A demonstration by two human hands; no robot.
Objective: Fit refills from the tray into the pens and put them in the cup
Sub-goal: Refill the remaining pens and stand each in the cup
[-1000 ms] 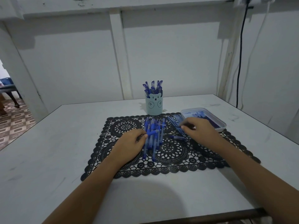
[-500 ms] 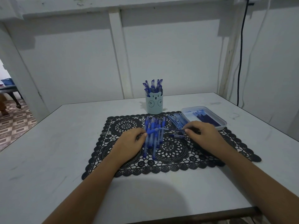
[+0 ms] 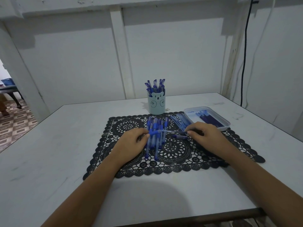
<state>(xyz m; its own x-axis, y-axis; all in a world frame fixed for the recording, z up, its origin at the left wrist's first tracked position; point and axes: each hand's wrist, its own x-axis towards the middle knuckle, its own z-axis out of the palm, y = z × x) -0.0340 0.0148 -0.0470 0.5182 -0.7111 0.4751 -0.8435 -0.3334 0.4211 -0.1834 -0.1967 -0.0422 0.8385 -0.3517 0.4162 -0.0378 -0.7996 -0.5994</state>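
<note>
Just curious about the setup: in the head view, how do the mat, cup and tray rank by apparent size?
1. Mat, largest by far.
2. Tray.
3. Cup, though tray and cup look close, so that order is unsure.

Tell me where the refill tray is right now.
In the head view the tray sits on the table's right side, at the black mat's far right corner, right of the bear cup and beyond the right hand.

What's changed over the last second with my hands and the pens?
The right hand left the loose pile beside the tray, carrying a thin refill, and moved left until its tip reached the pen pinched in the left hand. The left hand, pen pile, cup and mat stayed put.
</note>
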